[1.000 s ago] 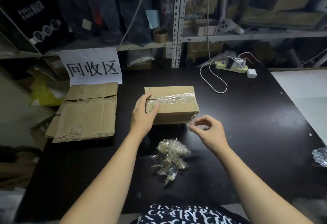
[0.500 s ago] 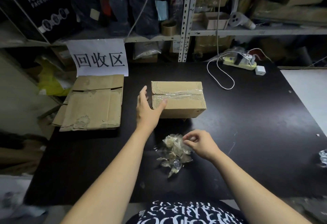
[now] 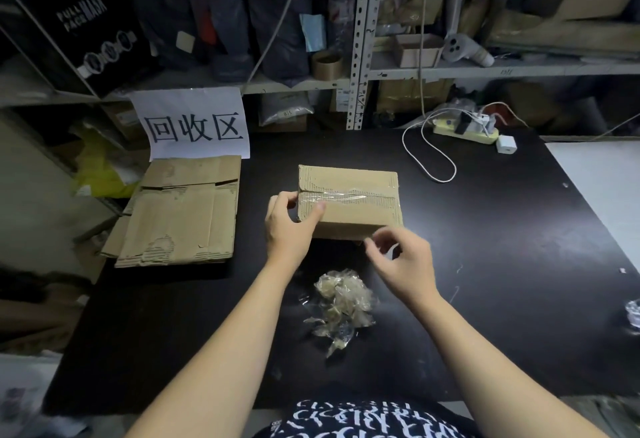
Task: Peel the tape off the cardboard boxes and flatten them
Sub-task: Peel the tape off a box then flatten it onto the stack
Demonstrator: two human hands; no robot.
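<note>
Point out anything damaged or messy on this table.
The flattened cardboard stack at the left has a torn near edge, its liner ripped to bare corrugation. The taped box shows similar stripped patches along its top. Crumpled tape lies loose on the table.

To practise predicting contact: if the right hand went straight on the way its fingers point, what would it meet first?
Probably the cardboard box: the right hand points at its near right corner, with nothing between them. Whether it already touches is unclear.
</note>
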